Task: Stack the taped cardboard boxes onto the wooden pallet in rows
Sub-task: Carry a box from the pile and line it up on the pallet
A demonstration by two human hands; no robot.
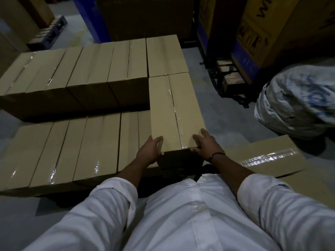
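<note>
Left hand (150,151) and right hand (204,144) each grip the near end of a taped box (174,109) — fingers curled over its edge; it lies atop the lower row of boxes (81,145).

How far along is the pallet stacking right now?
Done: the far row stands a layer higher than the near row, whose bottom layer looks full. In hand: the left hand and right hand grip the near end of a box lying on the upper layer at the right. Left: the near row's top is mostly bare, and a spare box lies on the floor, right.
</note>
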